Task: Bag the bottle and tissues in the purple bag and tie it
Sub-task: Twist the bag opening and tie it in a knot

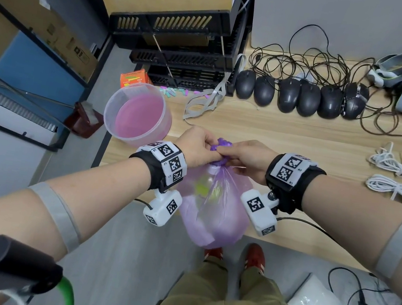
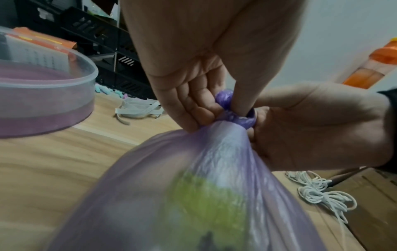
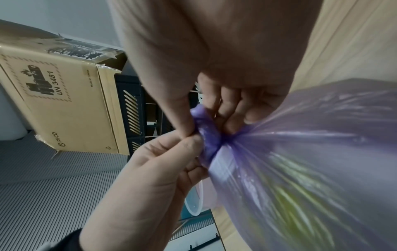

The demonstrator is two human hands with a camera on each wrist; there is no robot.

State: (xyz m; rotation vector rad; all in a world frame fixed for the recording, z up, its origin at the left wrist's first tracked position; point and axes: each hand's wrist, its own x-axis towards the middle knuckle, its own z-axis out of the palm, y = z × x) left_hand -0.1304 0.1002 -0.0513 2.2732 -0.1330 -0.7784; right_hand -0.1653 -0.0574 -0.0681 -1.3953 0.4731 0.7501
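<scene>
Hanging at the counter (image 1: 289, 137) edge, the purple bag (image 1: 215, 207) shows yellow-green contents; left hand (image 1: 195, 146) and right hand (image 1: 251, 157) fingers pinch its twisted neck (image 1: 222, 146).

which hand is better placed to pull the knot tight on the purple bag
Probably the left hand: its thumb and fingers pinch the twisted loop at the neck of the purple bag, while the right hand grips the neck, anchoring it.

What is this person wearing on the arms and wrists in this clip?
Both arms are bare, with no sleeves or gloves. Each wrist has a black strap carrying white blocks printed with black square markers. A white camera housing with more markers hangs under each wrist, trailing a thin black cable. A grey band circles each upper arm.
</scene>
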